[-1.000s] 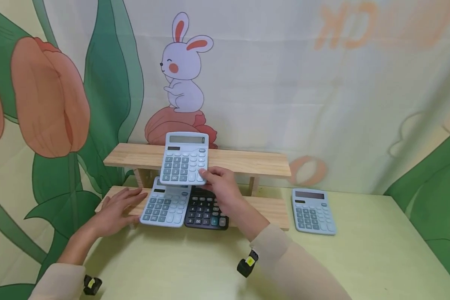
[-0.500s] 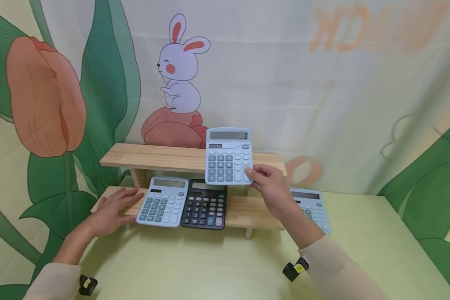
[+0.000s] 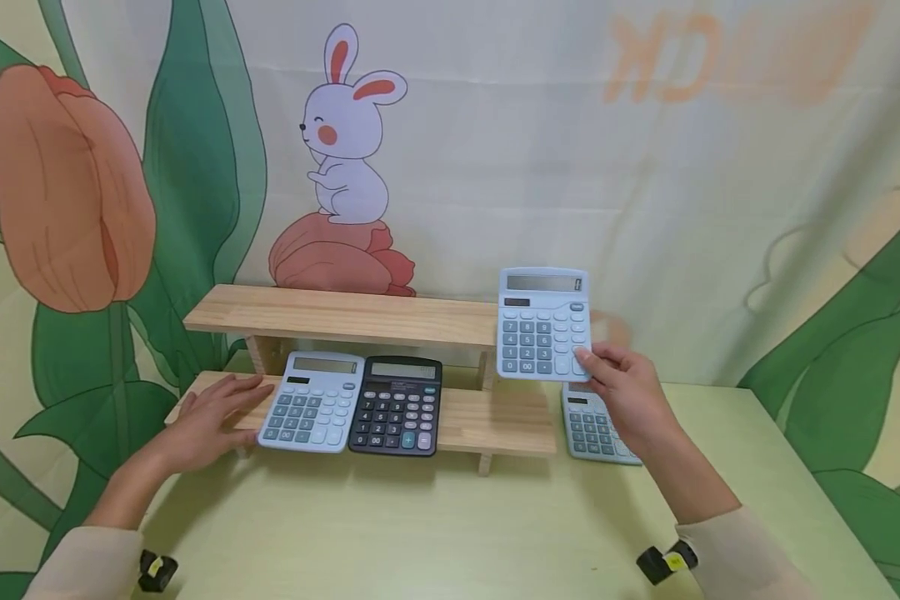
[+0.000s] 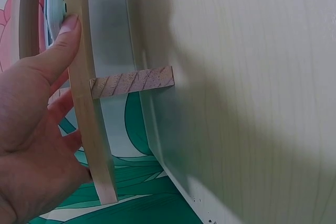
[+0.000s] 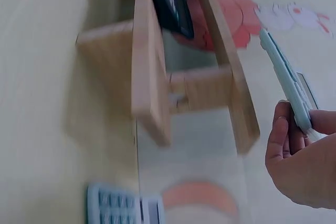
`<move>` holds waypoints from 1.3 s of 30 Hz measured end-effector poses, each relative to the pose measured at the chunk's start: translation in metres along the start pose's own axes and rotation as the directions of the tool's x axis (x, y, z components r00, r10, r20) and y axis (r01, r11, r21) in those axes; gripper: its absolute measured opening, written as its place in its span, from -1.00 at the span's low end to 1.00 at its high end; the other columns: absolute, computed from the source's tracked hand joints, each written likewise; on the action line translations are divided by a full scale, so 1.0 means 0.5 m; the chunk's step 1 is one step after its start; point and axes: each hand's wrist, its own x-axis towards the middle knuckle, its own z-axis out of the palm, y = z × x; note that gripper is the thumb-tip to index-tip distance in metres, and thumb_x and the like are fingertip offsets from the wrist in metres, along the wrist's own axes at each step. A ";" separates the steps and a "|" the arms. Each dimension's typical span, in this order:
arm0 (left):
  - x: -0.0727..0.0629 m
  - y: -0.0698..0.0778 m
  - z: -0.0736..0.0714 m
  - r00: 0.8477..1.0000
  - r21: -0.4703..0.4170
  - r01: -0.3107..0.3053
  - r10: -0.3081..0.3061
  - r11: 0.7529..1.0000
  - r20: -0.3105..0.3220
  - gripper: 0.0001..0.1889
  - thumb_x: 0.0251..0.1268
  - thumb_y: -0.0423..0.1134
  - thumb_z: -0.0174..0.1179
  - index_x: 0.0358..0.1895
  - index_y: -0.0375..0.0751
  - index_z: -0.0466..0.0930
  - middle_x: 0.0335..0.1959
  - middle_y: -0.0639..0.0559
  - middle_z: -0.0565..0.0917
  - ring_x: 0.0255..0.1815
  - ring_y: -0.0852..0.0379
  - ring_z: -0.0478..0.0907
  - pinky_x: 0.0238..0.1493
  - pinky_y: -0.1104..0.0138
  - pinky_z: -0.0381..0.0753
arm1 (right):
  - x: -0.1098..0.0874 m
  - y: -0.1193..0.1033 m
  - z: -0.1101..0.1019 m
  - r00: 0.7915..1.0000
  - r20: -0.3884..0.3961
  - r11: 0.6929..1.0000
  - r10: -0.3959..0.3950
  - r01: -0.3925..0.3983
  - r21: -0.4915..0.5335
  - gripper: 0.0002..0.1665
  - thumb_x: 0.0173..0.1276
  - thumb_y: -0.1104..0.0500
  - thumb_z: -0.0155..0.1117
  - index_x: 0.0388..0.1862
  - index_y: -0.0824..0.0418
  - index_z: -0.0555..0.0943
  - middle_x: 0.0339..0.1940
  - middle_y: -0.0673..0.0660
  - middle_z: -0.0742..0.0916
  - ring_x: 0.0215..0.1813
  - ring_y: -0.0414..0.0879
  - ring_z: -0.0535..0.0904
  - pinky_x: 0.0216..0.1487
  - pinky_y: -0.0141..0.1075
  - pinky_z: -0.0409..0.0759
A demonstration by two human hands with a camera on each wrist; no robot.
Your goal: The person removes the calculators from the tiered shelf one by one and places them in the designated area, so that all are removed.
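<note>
In the head view my right hand (image 3: 630, 396) pinches a light blue calculator (image 3: 543, 325) by its lower right corner, thumb on the keys. The right wrist view shows this calculator (image 5: 289, 85) edge-on between thumb and fingers, away from the shelf. My left hand (image 3: 213, 421) rests on the left end of the lower shelf board (image 3: 487, 421), fingers spread. Its thumb (image 4: 65, 35) lies along the board's front edge, right at a second light blue calculator (image 3: 311, 404). Beside that one, a black calculator (image 3: 395, 408) leans on the same board.
A third light blue calculator (image 3: 596, 433) lies on the pale table (image 3: 390, 533), right of the shelf, partly covered by my right hand. The upper wooden board (image 3: 345, 317) stands behind the lower one. A printed curtain (image 3: 450, 167) hangs at the back.
My right hand has carried the light blue calculator rightward, from over the two calculators on the shelf to the shelf's right end. My left hand has stayed on the board.
</note>
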 end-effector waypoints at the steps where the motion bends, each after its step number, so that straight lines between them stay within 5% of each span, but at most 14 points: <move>1: 0.000 0.000 -0.001 1.000 0.001 0.000 0.000 1.000 0.000 -0.23 0.39 -0.10 0.43 0.59 -0.20 0.37 0.62 -0.34 0.25 0.61 -0.58 -0.03 0.34 -0.65 -0.26 | -0.004 0.002 -0.013 1.000 -0.009 1.000 0.004 -0.004 -0.002 -0.34 0.61 0.07 0.30 0.43 0.54 0.44 0.02 0.01 0.76 0.01 -0.19 0.72 0.15 -0.41 0.66; 10: -0.003 -0.011 -0.001 1.000 -0.012 0.012 -0.012 1.000 0.010 -0.22 0.38 -0.06 0.43 0.60 -0.20 0.37 0.63 -0.36 0.24 0.60 -0.61 -0.05 0.33 -0.65 -0.29 | -0.037 0.026 -0.133 0.998 -0.055 0.999 0.019 -0.021 -0.036 -0.29 0.59 -0.02 0.31 0.42 0.48 0.40 0.07 -0.03 0.71 0.04 -0.22 0.70 0.14 -0.50 0.62; 20: -0.008 -0.009 0.003 1.000 -0.014 -0.004 0.004 1.000 -0.006 -0.23 0.38 -0.05 0.44 0.58 -0.21 0.39 0.63 -0.34 0.24 0.60 -0.60 -0.03 0.33 -0.65 -0.26 | -0.066 0.081 -0.282 0.999 -0.038 0.994 -0.030 0.034 0.104 -0.80 0.60 0.19 0.30 0.10 0.22 0.63 -0.03 -0.05 0.77 -0.06 -0.21 0.78 0.04 -0.42 0.70; 24: -0.004 -0.006 0.003 1.000 -0.012 -0.012 0.012 1.000 -0.003 -0.24 0.39 -0.05 0.43 0.58 -0.20 0.39 0.63 -0.34 0.24 0.61 -0.60 -0.03 0.33 -0.65 -0.26 | -0.075 0.107 -0.347 0.999 -0.037 0.995 -0.009 0.012 0.098 -0.86 0.62 0.23 0.26 0.06 0.19 0.66 -0.05 -0.04 0.78 -0.05 -0.21 0.77 0.02 -0.41 0.71; 39: -0.003 -0.001 -0.001 1.000 -0.011 -0.009 0.009 1.000 -0.006 -0.24 0.39 -0.04 0.43 0.58 -0.21 0.39 0.63 -0.35 0.24 0.61 -0.59 -0.04 0.34 -0.64 -0.26 | -0.066 0.235 -0.478 0.971 -0.144 0.965 0.189 -0.211 -0.155 -0.31 0.69 0.12 0.17 0.36 0.71 0.24 -0.20 -0.16 0.70 -0.14 -0.40 0.67 -0.05 -0.46 0.68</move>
